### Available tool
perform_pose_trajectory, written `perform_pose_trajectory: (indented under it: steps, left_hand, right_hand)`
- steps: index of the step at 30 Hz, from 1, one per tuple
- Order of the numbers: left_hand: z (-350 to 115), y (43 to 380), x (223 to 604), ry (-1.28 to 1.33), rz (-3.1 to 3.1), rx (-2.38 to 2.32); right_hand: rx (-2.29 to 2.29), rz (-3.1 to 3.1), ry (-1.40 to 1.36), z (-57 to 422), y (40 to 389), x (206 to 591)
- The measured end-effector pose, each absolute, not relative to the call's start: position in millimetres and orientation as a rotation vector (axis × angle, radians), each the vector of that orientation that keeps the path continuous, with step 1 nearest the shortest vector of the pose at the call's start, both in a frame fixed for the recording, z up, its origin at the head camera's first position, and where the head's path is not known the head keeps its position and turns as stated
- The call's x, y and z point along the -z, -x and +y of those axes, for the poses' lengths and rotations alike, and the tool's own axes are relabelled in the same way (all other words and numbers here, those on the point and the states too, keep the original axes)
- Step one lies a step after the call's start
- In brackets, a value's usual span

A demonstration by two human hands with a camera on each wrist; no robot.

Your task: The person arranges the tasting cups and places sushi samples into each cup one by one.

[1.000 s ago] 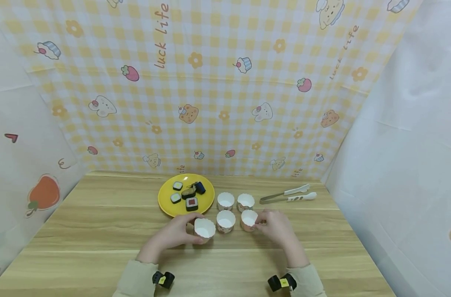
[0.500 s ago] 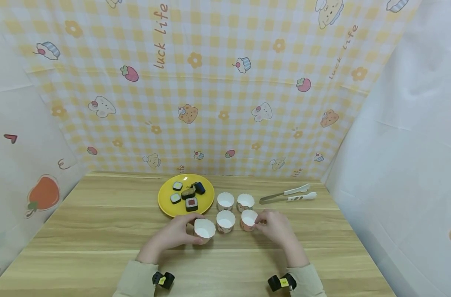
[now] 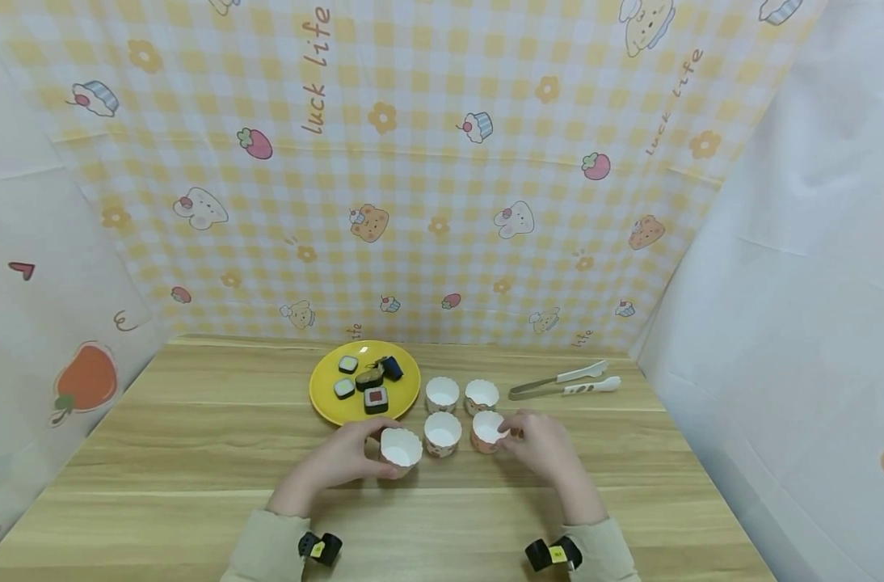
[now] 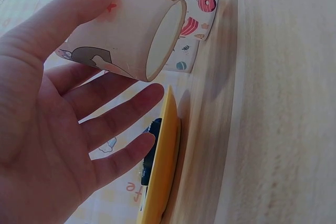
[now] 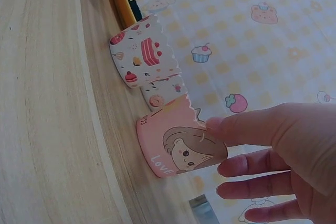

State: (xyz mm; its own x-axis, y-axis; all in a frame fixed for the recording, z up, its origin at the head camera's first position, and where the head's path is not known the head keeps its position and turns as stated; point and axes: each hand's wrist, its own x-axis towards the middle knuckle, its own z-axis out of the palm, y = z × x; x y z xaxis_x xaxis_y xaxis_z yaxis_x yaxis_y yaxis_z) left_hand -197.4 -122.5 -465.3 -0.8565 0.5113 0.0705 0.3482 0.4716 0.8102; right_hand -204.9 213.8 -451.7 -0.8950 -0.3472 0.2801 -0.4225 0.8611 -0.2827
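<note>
My left hand (image 3: 340, 457) grips a pale paper baking cup (image 3: 401, 449) between thumb and fingers, its white inside facing up. In the left wrist view this cup (image 4: 128, 30) hangs above the tabletop, the thumb on its side and the lower fingers spread loose. At the right of the group, my right hand (image 3: 542, 443) pinches the rim of a pink baking cup (image 3: 483, 441). A cartoon girl and the word LOVE show on the pink cup (image 5: 178, 142) in the right wrist view; it stands upright on the wood.
A patterned baking cup (image 3: 442, 434) stands between the hands, with another cup (image 3: 442, 395) and a third (image 3: 481, 398) behind. The yellow plate (image 3: 321, 397) at back left bears several sushi pieces (image 3: 376, 399). Tongs (image 3: 558, 390) lie at back right, before the checked cloth (image 3: 442, 178).
The right fingertips have shifted slightly left over the rim of the pink cup. The left hand and its cup stay where they were.
</note>
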Motion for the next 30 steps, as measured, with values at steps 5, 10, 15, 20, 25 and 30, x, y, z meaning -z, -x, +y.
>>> perform_pose_trajectory:
  steps: [5, 10, 15, 20, 25, 30]
  left_hand:
    - [-122, 197, 465, -0.753, 2.53, -1.337]
    - [-122, 197, 465, -0.75, 2.53, -1.338]
    - [-122, 197, 465, -0.734, 2.533, -1.327]
    - [-121, 196, 463, -0.725, 2.525, -1.329]
    - [-120, 195, 461, -0.731, 2.515, -1.337]
    - [-119, 193, 458, -0.732, 2.502, -1.348]
  right_hand:
    - [-0.516, -2.829, -0.571, 214, 204, 448]
    - [-0.517, -2.81, -0.566, 214, 202, 443]
    - [-0.515, -2.769, -0.586, 213, 199, 438]
    - [-0.521, -2.739, -0.614, 210, 196, 434]
    - [-0.537, -2.711, -0.665, 206, 194, 430]
    - [-0.568, -2.654, -0.77, 201, 191, 426]
